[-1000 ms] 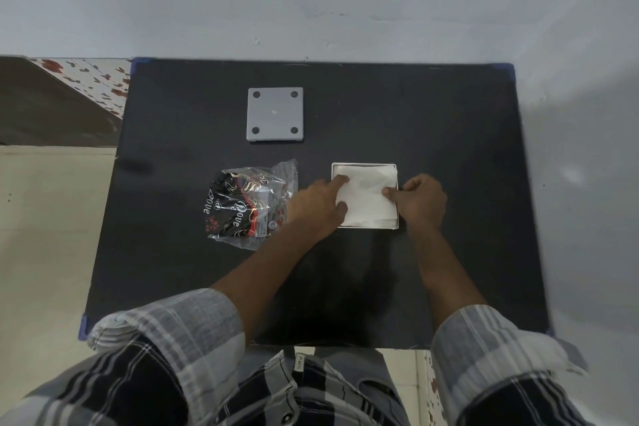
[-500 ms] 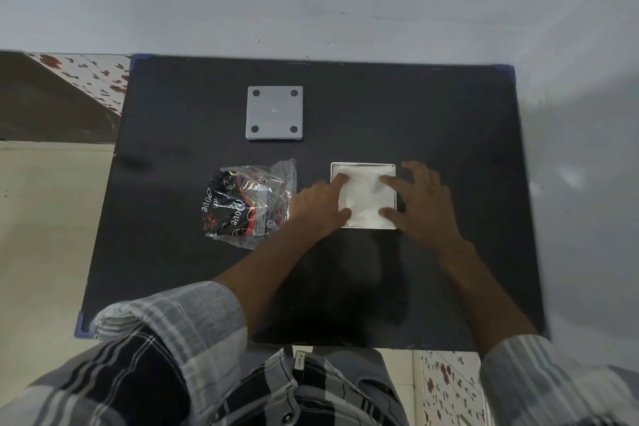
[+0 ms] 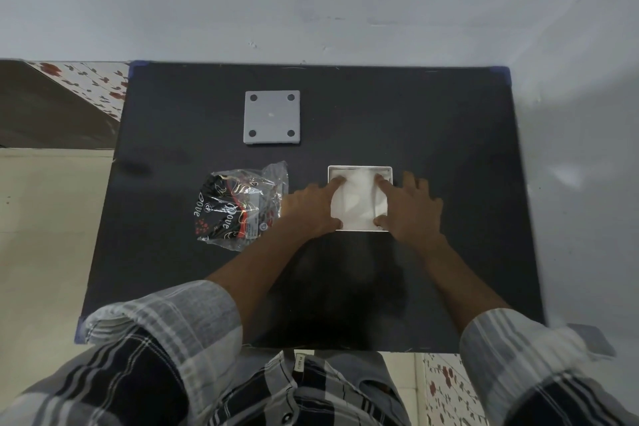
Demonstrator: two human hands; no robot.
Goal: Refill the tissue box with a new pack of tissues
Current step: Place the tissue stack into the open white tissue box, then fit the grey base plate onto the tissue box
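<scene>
A square white tissue box [image 3: 359, 168] stands open on the black table, right of centre, with a stack of white tissues [image 3: 358, 202] inside it. My left hand [image 3: 313, 206] rests at the box's left side, its index finger and thumb pressing on the tissues. My right hand [image 3: 411, 206] lies at the box's right side, fingers spread, index finger and thumb on the tissues. Neither hand grips anything. The grey square lid [image 3: 272, 117] with four round dots lies flat further back and to the left.
A crumpled clear plastic wrapper [image 3: 238, 206] with black and red print lies left of my left hand. The black table [image 3: 432, 121] sits against a pale wall. Tiled floor shows to the left and below the table's front edge.
My right hand opened and spread over the box's right side, and its index finger reached toward the far corner. My left index finger slid further back. The tissues lie flatter in the box.
</scene>
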